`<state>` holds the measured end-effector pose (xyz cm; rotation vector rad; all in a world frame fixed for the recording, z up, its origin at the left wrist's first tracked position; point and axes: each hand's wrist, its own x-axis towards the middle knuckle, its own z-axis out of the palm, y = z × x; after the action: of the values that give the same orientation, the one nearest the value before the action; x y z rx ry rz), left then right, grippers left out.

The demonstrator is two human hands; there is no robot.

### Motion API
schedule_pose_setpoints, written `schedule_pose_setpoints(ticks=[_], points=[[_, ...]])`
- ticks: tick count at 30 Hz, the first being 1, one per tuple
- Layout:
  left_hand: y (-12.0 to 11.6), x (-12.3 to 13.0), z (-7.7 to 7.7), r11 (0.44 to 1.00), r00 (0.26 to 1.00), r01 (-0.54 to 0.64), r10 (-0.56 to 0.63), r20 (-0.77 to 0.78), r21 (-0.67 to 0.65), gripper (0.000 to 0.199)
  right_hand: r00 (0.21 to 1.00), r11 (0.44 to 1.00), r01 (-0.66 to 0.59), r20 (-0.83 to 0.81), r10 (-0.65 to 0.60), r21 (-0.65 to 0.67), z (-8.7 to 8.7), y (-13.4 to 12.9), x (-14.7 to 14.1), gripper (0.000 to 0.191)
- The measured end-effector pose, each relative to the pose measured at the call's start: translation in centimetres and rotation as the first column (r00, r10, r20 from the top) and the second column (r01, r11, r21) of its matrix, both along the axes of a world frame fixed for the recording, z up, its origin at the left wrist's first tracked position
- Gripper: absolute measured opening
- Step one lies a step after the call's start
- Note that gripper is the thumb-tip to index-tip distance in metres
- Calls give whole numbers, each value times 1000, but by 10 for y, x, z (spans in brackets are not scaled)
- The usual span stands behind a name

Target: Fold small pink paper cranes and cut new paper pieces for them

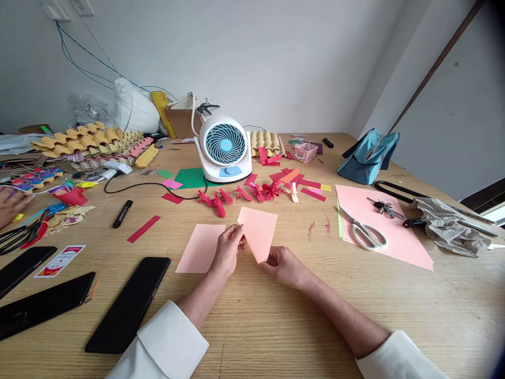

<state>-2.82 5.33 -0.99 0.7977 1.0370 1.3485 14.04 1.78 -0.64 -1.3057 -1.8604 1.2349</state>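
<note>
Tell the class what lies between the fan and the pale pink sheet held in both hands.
A loose row of crinkled red paper pieces lies between the fan and the held pink sheet, as the head view shows.

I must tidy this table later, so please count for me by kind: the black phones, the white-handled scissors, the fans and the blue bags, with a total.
Black phones: 3
White-handled scissors: 1
Fan: 1
Blue bag: 1
Total: 6

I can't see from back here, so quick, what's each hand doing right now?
Left hand: closed, pinching the pink paper by its left edge.
Right hand: closed, holding the same paper near its bottom corner.
</note>
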Motion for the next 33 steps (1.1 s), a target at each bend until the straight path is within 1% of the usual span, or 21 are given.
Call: schedule_pose_setpoints(ticks=[5, 8, 12, 15, 19, 23, 26, 29, 31, 33], points=[[-6, 8, 2, 999, 1000, -11, 12, -23, 44, 45, 982, 988, 65, -168, -88, -141, -10, 3, -5, 25], [-9, 11, 3, 999, 1000, 8, -7, -21, 44, 44, 977, 982, 100, -172, -127, -161, -14, 3, -7, 28], [-8, 9, 3, 999, 999, -34, 33, 16, 34, 42, 981, 986, 80, -162, -103, -146, -10, 0, -7, 23], [-5, 4, 1, 996, 995, -79, 77, 58, 37, 39, 988, 991, 36, -145, -55, -127, -7, -2, -6, 22], [0, -3, 0, 991, 990, -128, 125, 71, 48, 34, 992, 994, -43, -120, 31, -104, -5, -3, -4, 20], [4, -7, 0, 983, 982, -179, 177, 73, 30, 37, 988, 988, -116, -113, 105, -97, -4, -5, -2, 22], [3, -5, 0, 982, 982, -187, 186, 34, 5, 42, 992, 993, -96, -85, 90, -71, -6, -6, -2, 24], [0, -1, 0, 979, 979, -203, 203, -5, 34, 51, 996, 998, -54, -70, 53, -19, -10, -6, -4, 24], [-1, 1, -1, 977, 980, -197, 200, -24, 85, 50, 997, 999, -38, -68, 38, -1, -14, -6, -5, 24], [-3, 3, -1, 982, 987, -147, 153, -40, 117, 44, 997, 1000, -29, -71, 29, 4, -18, -6, -6, 24]])
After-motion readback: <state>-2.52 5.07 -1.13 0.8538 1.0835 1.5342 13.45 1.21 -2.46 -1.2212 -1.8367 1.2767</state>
